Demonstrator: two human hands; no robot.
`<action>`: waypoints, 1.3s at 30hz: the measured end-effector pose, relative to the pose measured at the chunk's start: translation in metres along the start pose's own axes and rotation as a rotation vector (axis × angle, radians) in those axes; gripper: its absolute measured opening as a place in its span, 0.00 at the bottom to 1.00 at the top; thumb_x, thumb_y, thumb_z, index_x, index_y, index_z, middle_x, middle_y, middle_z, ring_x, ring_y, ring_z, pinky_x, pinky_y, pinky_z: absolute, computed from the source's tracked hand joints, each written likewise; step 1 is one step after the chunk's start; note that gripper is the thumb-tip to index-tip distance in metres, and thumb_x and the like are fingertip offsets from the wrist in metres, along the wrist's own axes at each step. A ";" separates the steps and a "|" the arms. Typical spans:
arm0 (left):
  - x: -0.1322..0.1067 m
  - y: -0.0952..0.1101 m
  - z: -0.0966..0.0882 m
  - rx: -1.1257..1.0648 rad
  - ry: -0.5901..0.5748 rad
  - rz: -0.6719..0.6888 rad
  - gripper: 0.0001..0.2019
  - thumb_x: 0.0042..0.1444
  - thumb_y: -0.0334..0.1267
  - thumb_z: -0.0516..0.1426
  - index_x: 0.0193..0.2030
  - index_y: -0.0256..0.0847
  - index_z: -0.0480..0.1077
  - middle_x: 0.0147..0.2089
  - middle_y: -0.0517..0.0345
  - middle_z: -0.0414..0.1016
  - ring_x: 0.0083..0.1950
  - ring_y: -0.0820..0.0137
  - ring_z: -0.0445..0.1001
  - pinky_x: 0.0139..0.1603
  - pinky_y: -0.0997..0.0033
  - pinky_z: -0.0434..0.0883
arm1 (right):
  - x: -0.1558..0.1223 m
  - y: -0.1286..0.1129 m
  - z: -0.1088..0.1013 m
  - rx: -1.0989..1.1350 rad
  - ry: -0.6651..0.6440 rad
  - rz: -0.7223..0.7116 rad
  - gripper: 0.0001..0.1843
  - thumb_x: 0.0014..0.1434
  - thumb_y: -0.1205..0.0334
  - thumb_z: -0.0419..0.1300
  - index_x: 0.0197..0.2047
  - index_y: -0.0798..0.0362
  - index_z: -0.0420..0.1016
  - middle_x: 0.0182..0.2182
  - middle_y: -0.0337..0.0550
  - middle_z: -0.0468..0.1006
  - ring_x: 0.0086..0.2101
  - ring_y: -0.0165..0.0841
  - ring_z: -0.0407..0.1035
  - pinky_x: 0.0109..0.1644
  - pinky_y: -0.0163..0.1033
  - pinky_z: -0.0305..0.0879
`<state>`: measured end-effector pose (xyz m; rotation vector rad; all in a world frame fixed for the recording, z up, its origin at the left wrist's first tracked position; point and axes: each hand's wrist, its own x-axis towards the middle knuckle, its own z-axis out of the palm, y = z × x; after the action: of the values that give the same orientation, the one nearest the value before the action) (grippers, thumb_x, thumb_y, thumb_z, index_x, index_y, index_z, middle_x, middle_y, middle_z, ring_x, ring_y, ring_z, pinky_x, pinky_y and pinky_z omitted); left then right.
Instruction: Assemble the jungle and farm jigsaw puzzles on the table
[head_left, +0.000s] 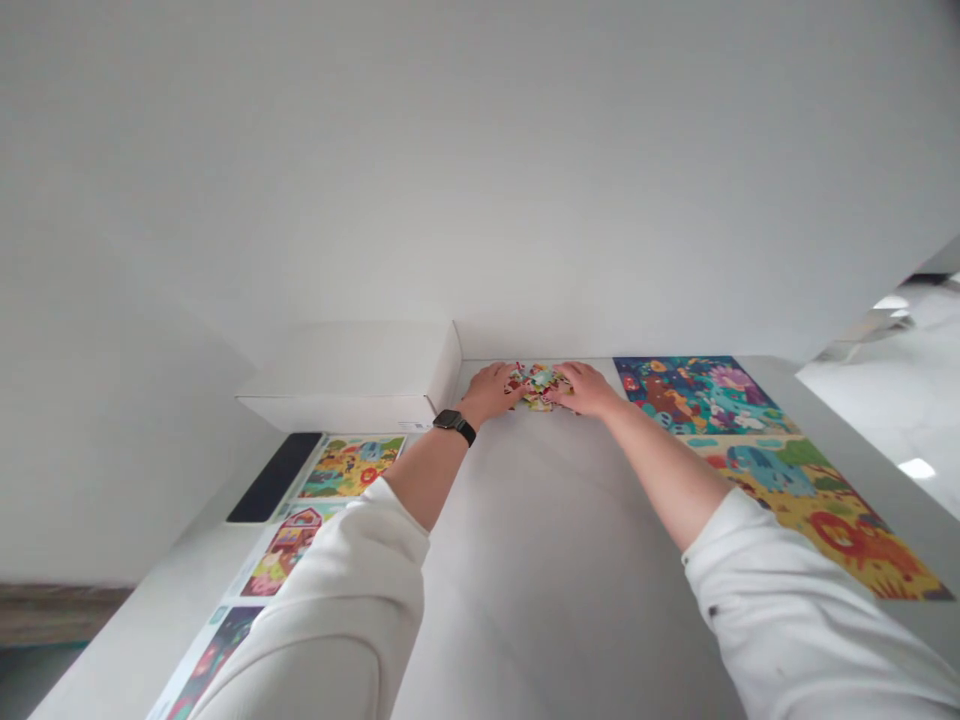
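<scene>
At the far side of the white table, a heap of small colourful jigsaw puzzle pieces (541, 384) lies against the wall. My left hand (491, 392) curves around the heap's left side, its thumb reaching over the near pieces. From the right, my right hand (586, 390) cups the same heap with bent fingers and its thumb on the pieces. Both hands touch the pieces and hold the pile between them. Some pieces are hidden under the fingers. A black watch (454, 424) is on my left wrist.
Left of the hands stands a white box (352, 375). In front of it lie a dark flat panel (276, 478) and several picture sheets (351, 468). On the right are a blue animal picture (697, 395) and a yellow one with a lion (847, 530). A wall (525, 200) rises behind.
</scene>
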<state>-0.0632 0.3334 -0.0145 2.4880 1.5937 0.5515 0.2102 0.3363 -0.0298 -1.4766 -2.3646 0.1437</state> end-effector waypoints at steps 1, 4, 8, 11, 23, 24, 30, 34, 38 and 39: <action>0.004 -0.002 0.003 0.013 -0.019 -0.006 0.32 0.70 0.60 0.56 0.72 0.41 0.70 0.71 0.38 0.73 0.72 0.48 0.71 0.74 0.50 0.66 | 0.005 0.002 0.004 -0.008 -0.013 0.006 0.36 0.69 0.38 0.63 0.72 0.50 0.71 0.69 0.58 0.73 0.67 0.53 0.68 0.73 0.58 0.62; 0.010 -0.009 0.009 0.042 -0.066 0.000 0.37 0.69 0.65 0.55 0.75 0.41 0.68 0.74 0.37 0.70 0.74 0.45 0.69 0.75 0.47 0.65 | 0.015 0.008 0.016 -0.025 -0.052 0.005 0.36 0.71 0.38 0.60 0.73 0.50 0.70 0.70 0.57 0.73 0.68 0.53 0.67 0.73 0.57 0.61; 0.010 -0.014 0.012 0.060 -0.112 0.073 0.40 0.67 0.67 0.56 0.76 0.42 0.66 0.75 0.39 0.69 0.75 0.46 0.68 0.76 0.47 0.63 | 0.022 0.007 0.024 -0.022 -0.072 -0.063 0.38 0.70 0.37 0.61 0.75 0.48 0.69 0.70 0.56 0.73 0.68 0.53 0.68 0.73 0.58 0.60; 0.004 -0.015 0.011 0.041 -0.108 0.107 0.38 0.65 0.66 0.59 0.74 0.44 0.69 0.75 0.42 0.71 0.74 0.48 0.69 0.76 0.49 0.64 | 0.021 0.000 0.024 0.048 -0.050 -0.146 0.38 0.68 0.37 0.64 0.74 0.47 0.72 0.67 0.55 0.76 0.66 0.51 0.70 0.71 0.55 0.63; -0.073 0.011 0.000 -0.021 -0.062 0.173 0.38 0.60 0.65 0.65 0.71 0.46 0.72 0.73 0.44 0.73 0.73 0.49 0.71 0.77 0.48 0.64 | -0.044 -0.028 0.010 0.214 0.004 -0.322 0.38 0.59 0.44 0.74 0.69 0.46 0.77 0.61 0.55 0.81 0.61 0.51 0.74 0.67 0.57 0.69; -0.081 0.014 0.000 -0.026 -0.062 0.178 0.39 0.59 0.65 0.66 0.71 0.46 0.72 0.73 0.44 0.73 0.72 0.49 0.71 0.76 0.47 0.65 | -0.052 -0.031 0.009 0.209 0.001 -0.322 0.38 0.58 0.45 0.74 0.69 0.46 0.77 0.62 0.55 0.80 0.62 0.51 0.73 0.68 0.58 0.68; -0.126 0.026 -0.001 -0.071 -0.089 0.238 0.41 0.58 0.66 0.67 0.73 0.47 0.71 0.74 0.42 0.71 0.73 0.47 0.70 0.76 0.43 0.64 | -0.102 -0.052 0.000 0.208 -0.025 -0.352 0.39 0.59 0.46 0.74 0.71 0.46 0.74 0.64 0.55 0.78 0.65 0.51 0.70 0.70 0.61 0.65; -0.146 0.034 -0.005 -0.082 -0.103 0.264 0.40 0.58 0.64 0.67 0.73 0.49 0.70 0.74 0.43 0.70 0.73 0.48 0.70 0.76 0.45 0.64 | -0.123 -0.059 -0.002 0.180 -0.048 -0.353 0.41 0.60 0.43 0.73 0.72 0.46 0.72 0.66 0.56 0.77 0.66 0.52 0.68 0.71 0.62 0.64; -0.148 0.043 -0.011 -0.006 -0.082 0.207 0.42 0.57 0.65 0.67 0.74 0.50 0.69 0.78 0.42 0.65 0.78 0.44 0.63 0.78 0.40 0.59 | -0.125 -0.062 -0.003 0.112 -0.062 -0.330 0.51 0.53 0.34 0.76 0.73 0.47 0.71 0.68 0.59 0.74 0.67 0.57 0.66 0.73 0.63 0.62; -0.146 0.043 -0.011 0.016 -0.084 0.185 0.43 0.57 0.65 0.67 0.75 0.49 0.69 0.79 0.41 0.62 0.79 0.42 0.61 0.79 0.37 0.58 | -0.124 -0.063 -0.003 0.090 -0.058 -0.325 0.53 0.52 0.33 0.76 0.74 0.47 0.71 0.68 0.60 0.73 0.68 0.58 0.66 0.73 0.63 0.62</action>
<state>-0.0855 0.1824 -0.0247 2.6495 1.3535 0.4508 0.2070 0.1977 -0.0397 -1.0430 -2.5700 0.2094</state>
